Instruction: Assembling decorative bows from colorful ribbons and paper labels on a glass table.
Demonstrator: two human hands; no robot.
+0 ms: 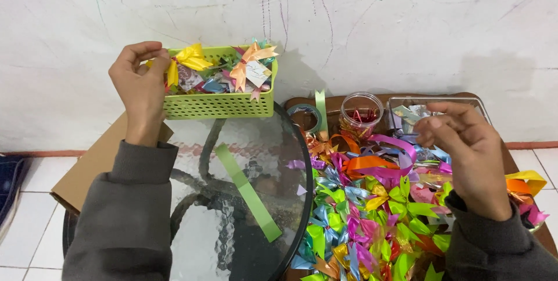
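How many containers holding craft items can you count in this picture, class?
3: a green basket held up at left, a clear round jar and a clear rectangular tray on the table; ribbons may hide others.

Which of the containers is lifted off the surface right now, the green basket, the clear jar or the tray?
The green basket: the left hand grips its end and holds it up in front of the wall. The clear jar and tray rest on the brown table.

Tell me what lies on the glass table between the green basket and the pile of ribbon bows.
In the head view, a loose green ribbon strip lies on the glass table between the green basket and the bow pile.
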